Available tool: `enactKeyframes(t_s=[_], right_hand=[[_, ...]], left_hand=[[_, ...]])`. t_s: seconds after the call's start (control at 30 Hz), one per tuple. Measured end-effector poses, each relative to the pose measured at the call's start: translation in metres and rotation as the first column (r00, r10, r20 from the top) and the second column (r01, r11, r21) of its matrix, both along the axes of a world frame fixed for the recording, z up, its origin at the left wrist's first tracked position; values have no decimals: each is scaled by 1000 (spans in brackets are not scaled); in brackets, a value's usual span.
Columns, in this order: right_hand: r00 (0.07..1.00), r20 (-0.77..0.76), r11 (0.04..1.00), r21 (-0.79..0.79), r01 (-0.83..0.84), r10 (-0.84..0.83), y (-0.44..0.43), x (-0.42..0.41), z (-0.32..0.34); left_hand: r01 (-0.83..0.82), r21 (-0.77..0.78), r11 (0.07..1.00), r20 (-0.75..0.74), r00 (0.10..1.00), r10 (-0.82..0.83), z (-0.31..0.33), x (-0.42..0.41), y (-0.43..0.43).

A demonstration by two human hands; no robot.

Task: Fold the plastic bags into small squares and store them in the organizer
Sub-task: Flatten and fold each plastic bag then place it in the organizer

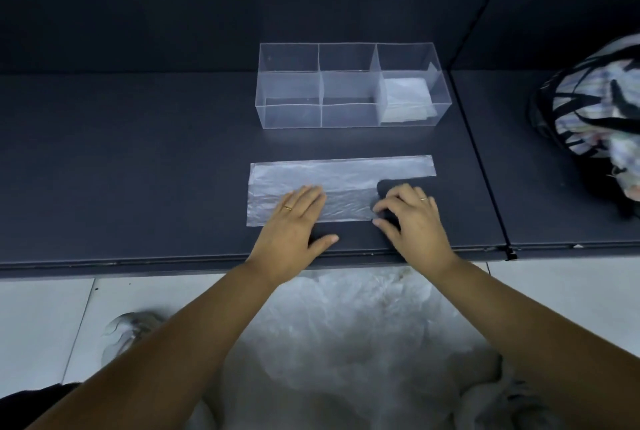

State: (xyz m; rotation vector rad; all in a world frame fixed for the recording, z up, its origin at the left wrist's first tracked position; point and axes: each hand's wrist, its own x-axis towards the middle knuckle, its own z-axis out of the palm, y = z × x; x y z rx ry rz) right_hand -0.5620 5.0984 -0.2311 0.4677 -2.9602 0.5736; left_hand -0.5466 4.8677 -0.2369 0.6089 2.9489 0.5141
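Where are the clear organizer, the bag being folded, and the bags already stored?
clear organizer [292,116]: head view, front wall, left compartment.
bag being folded [346,173]: head view, its flat upper strip.
stored bags [407,100]: head view, white stack, right compartment.

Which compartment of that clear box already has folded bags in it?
The right-end compartment of the clear organizer: white folded bags lie inside, while the other compartments look empty.

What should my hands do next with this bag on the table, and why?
Probably fold the near edge of the plastic bag away over its far strip. It lies flat as a long sheet, too big for a compartment of the organizer. The left hand presses it flat, and the right hand seems to pinch its near right corner, ready to lift.
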Motion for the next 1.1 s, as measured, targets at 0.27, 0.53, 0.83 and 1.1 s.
enactKeyframes(t_s=[0.27,0.53,0.83,1.1], right_hand=[[957,290,996,-77,55,-31,-2,-13,19],[967,252,999,-45,-28,39,22,15,46],[946,310,971,-178,157,-96,8,9,26],[777,576,762,-376,527,-253,14,-13,20]], left_hand=[[-164,85,983,44,986,161,4,-3,6],[-89,-39,995,-94,992,85,22,20,26],[-92,-34,995,6,996,92,32,23,22],[-727,370,579,541,675,502,30,-10,-30]])
